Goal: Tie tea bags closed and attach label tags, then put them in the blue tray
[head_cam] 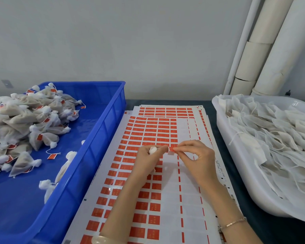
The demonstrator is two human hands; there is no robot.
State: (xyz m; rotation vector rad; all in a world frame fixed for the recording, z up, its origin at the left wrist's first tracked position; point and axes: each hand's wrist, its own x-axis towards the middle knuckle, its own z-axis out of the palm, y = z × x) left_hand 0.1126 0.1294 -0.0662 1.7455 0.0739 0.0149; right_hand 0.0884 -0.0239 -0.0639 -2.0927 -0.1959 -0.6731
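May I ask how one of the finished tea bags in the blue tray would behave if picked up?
Probably light and floppy: the tea bags slump in a loose heap in the blue tray. Unlikely to roll, since they settle flat. Their red tags trail on thin strings, so one might snag a neighbour.

Glossy blue plastic tray (102, 131), gauzy matt cloth tea bags (25, 124), smooth paper label sheets (167, 194), glossy white plastic tub (239, 173).

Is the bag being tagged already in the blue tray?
No, the left hand grips the tea bag above the label sheets, beside the blue tray.
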